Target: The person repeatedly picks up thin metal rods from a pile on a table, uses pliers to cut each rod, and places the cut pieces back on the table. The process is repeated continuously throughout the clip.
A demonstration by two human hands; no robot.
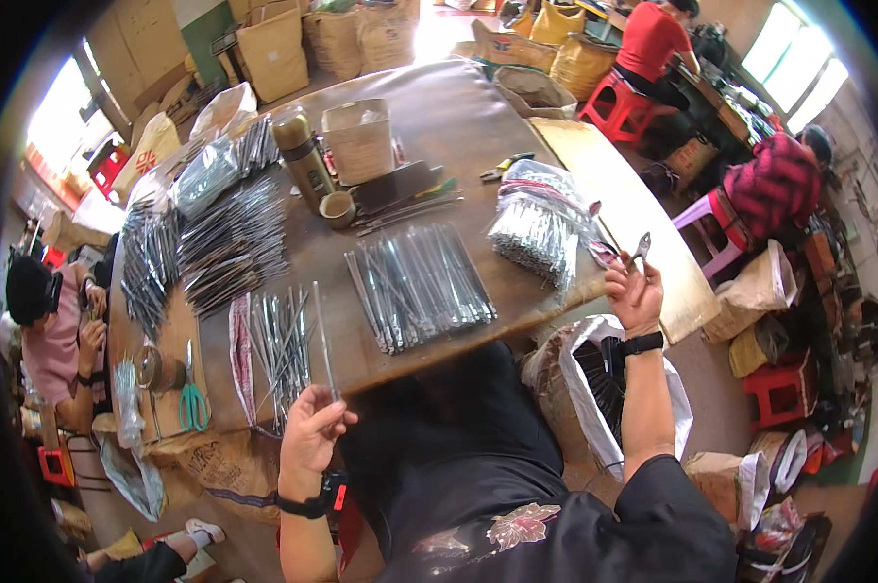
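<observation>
My left hand (310,429), low over the table's near edge, pinches the lower end of a thin, straight metal strip (323,335) that points up and away from me. A pair of pliers (641,253) is in my raised right hand (636,303), jaws upward. Just left of the strip lies a loose, crossed pile of similar metal strips (278,340). A broad row of flat, shiny strips (420,287) covers the table between my hands. Beyond my right hand is a bundle of pale strips (534,233) partly wrapped in clear plastic.
Dark strip piles (230,243) cover the table's left side. A thermos (300,155), a cardboard box (356,141), a cup (338,209) and yellow-handled pliers (507,166) stand or lie farther back. Teal scissors (193,406) lie left. A white sack (667,413) stands right. Co-workers sit on both sides.
</observation>
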